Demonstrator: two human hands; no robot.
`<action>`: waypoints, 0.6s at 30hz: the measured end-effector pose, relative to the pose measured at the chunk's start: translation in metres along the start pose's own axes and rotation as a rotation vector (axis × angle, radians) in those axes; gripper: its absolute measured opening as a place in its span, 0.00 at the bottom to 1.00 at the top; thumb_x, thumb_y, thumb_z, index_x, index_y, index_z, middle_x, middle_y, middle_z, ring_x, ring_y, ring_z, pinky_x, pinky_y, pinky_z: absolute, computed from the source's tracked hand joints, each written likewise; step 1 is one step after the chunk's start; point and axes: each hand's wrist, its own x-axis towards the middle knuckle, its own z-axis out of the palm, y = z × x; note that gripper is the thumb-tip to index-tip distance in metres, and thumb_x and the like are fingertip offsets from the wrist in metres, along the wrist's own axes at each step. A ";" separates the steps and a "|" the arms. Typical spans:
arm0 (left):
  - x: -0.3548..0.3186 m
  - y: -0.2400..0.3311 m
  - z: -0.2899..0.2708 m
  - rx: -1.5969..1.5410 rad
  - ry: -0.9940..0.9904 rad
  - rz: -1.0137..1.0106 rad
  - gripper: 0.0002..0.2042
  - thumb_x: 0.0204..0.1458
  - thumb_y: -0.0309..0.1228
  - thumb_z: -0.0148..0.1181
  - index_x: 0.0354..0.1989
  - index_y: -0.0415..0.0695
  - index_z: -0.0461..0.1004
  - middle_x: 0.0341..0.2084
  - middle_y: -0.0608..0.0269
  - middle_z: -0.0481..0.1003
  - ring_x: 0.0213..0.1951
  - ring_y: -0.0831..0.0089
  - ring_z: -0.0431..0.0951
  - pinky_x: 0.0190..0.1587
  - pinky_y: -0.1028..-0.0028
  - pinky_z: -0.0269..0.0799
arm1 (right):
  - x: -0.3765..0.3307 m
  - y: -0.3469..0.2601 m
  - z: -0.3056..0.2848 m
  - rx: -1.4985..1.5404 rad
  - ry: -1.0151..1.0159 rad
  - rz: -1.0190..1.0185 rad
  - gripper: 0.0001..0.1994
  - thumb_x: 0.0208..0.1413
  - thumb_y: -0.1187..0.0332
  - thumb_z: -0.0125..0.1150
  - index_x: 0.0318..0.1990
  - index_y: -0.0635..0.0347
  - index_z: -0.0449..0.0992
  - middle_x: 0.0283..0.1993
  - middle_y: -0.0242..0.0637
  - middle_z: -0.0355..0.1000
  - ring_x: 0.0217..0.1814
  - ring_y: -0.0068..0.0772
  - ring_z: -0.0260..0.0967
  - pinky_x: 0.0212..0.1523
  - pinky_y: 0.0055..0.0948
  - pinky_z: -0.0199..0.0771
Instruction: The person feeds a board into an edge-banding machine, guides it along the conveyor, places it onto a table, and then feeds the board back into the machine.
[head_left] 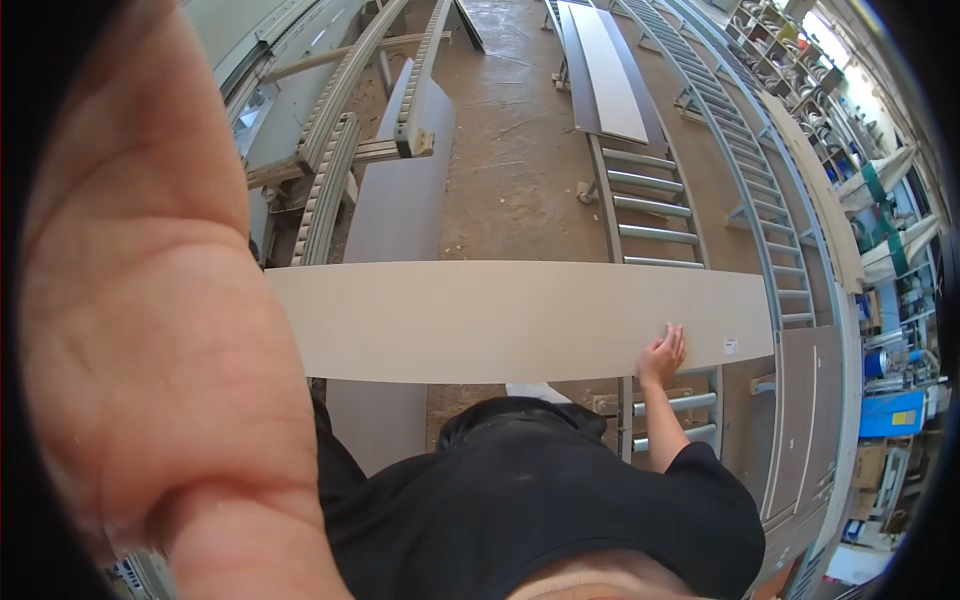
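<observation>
A long beige panel (480, 320) lies crosswise in front of me, above the floor, with a small white label (730, 346) near its right end. My right hand (663, 354) rests on the panel's top near its front edge, fingers stretched out and lying flat. Very close to the camera, my left hand (170, 330) fills the left side, showing palm and wrist. Its fingers run out of the picture, so whether they hold anything is hidden. The panel's left end disappears behind this hand.
A roller conveyor (655, 210) passes beneath the panel at the right, with stacked boards (605, 75) at its far end. Another roller track (740, 140) runs farther right. Wooden-supported roller rails (350, 100) stand at left, near a grey board (400, 210). A blue box (890, 412) sits far right.
</observation>
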 end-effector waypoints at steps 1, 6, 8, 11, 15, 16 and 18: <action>0.001 -0.013 0.019 -0.006 -0.009 0.001 0.20 0.66 0.42 0.47 0.63 0.48 0.60 0.55 0.56 0.70 0.55 0.61 0.70 0.59 0.57 0.69 | 0.009 -0.002 0.003 0.016 -0.004 -0.014 0.23 0.57 0.73 0.51 0.62 0.57 0.71 0.71 0.49 0.62 0.74 0.50 0.57 0.72 0.47 0.54; 0.018 -0.075 0.087 -0.054 -0.040 0.034 0.19 0.67 0.42 0.47 0.62 0.49 0.60 0.55 0.57 0.70 0.54 0.61 0.71 0.59 0.58 0.70 | 0.046 -0.021 0.017 -0.015 -0.023 0.006 0.23 0.57 0.71 0.51 0.62 0.56 0.71 0.72 0.50 0.61 0.75 0.51 0.55 0.72 0.47 0.52; 0.018 -0.091 0.128 -0.110 -0.026 0.046 0.19 0.67 0.42 0.47 0.62 0.49 0.60 0.54 0.57 0.71 0.54 0.61 0.71 0.58 0.58 0.70 | 0.058 -0.027 0.030 -0.011 -0.031 -0.018 0.23 0.57 0.70 0.52 0.62 0.55 0.71 0.73 0.51 0.59 0.75 0.51 0.54 0.73 0.48 0.50; 0.015 -0.118 0.189 -0.205 0.006 0.052 0.18 0.67 0.41 0.46 0.62 0.49 0.60 0.54 0.57 0.71 0.53 0.61 0.72 0.58 0.58 0.71 | 0.079 -0.049 0.034 0.071 -0.055 -0.022 0.24 0.57 0.70 0.53 0.63 0.52 0.71 0.73 0.51 0.58 0.74 0.52 0.54 0.73 0.49 0.49; 0.035 -0.152 0.251 -0.253 0.032 0.122 0.18 0.68 0.41 0.46 0.61 0.49 0.60 0.53 0.58 0.72 0.53 0.62 0.72 0.58 0.59 0.71 | 0.109 -0.081 0.046 0.105 -0.008 -0.113 0.24 0.54 0.69 0.54 0.62 0.53 0.71 0.73 0.51 0.58 0.74 0.53 0.53 0.74 0.51 0.49; 0.040 -0.150 0.250 -0.231 0.024 0.140 0.18 0.68 0.41 0.46 0.61 0.49 0.60 0.53 0.58 0.72 0.52 0.62 0.72 0.57 0.59 0.71 | 0.114 -0.090 0.047 0.139 0.008 -0.180 0.25 0.53 0.69 0.55 0.61 0.53 0.72 0.73 0.51 0.58 0.74 0.53 0.53 0.74 0.52 0.48; 0.034 -0.131 0.282 -0.328 0.059 0.192 0.17 0.68 0.41 0.45 0.61 0.49 0.60 0.53 0.58 0.72 0.52 0.62 0.73 0.57 0.59 0.71 | 0.129 -0.080 0.051 0.116 0.029 -0.128 0.25 0.52 0.68 0.56 0.60 0.53 0.72 0.73 0.51 0.57 0.75 0.54 0.52 0.74 0.53 0.47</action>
